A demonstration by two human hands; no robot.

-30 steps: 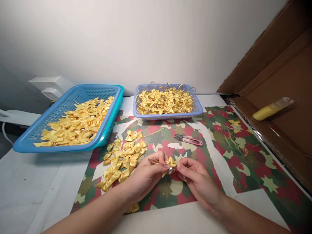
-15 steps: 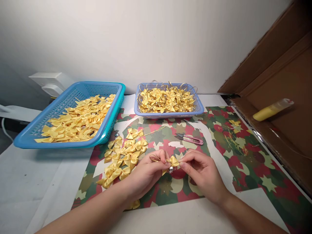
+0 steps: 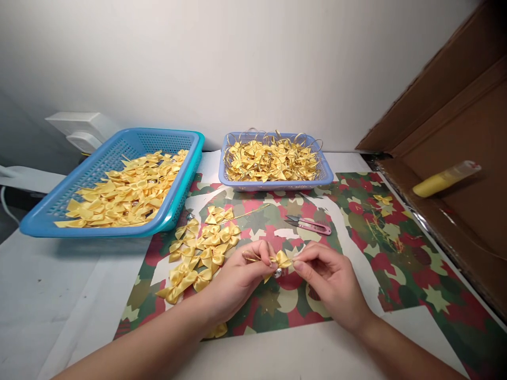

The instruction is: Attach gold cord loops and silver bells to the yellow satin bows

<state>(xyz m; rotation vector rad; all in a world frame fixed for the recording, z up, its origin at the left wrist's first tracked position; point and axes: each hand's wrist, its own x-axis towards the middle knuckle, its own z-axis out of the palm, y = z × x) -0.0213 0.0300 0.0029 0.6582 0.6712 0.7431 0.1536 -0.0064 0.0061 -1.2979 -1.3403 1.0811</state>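
Observation:
Between my two hands is a yellow satin ribbon bow [image 3: 283, 258] with a small silver bell [image 3: 278, 272] hanging under it. My left hand [image 3: 249, 272] pinches the bow's left side, and a loop of gold cord [image 3: 250, 256] curls out over its fingers. The thumb and forefinger of my right hand [image 3: 328, 274] are pressed together at the bow's right tip; the exact bit they grip is too small to make out. Several loose yellow bows [image 3: 206, 245] lie on the patterned sheet beside my left hand. Pink-handled thread snips [image 3: 311, 225] rest beyond my hands.
A blue basket [image 3: 166, 203] of yellow bows stands at the left, stacked in a turquoise one. Farther back, a lilac basket [image 3: 277, 186] holds bows with gold cord loops. Thread scraps [image 3: 384, 232] lie on the right. A yellow-filled tube [image 3: 446, 179] is by the cardboard [image 3: 455, 116].
Hands and bow stay almost in place. My right fingertips have shifted slightly right from the bow's edge. The whole view has moved a little.

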